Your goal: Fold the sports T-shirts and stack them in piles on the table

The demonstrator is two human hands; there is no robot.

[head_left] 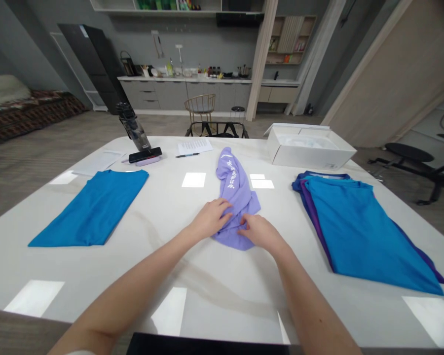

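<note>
A crumpled lavender garment (237,195) with white lettering lies at the middle of the white table (163,197). My left hand (210,218) rests on its left side, fingers bent onto the cloth. At its lower right, my right hand (258,230) touches the fabric with thumb and fingers curled together; whether cloth is pinched between them is hard to make out. A flat blue garment (96,209) lies to the left. Stacked blue and purple garments (370,231) lie to the right.
Toward the far edge are an open white box (307,150), a printed sheet (195,146), a pen (187,155), a black phone (145,155) and a dark upright device (135,130). Chairs (216,129) stand beyond the table.
</note>
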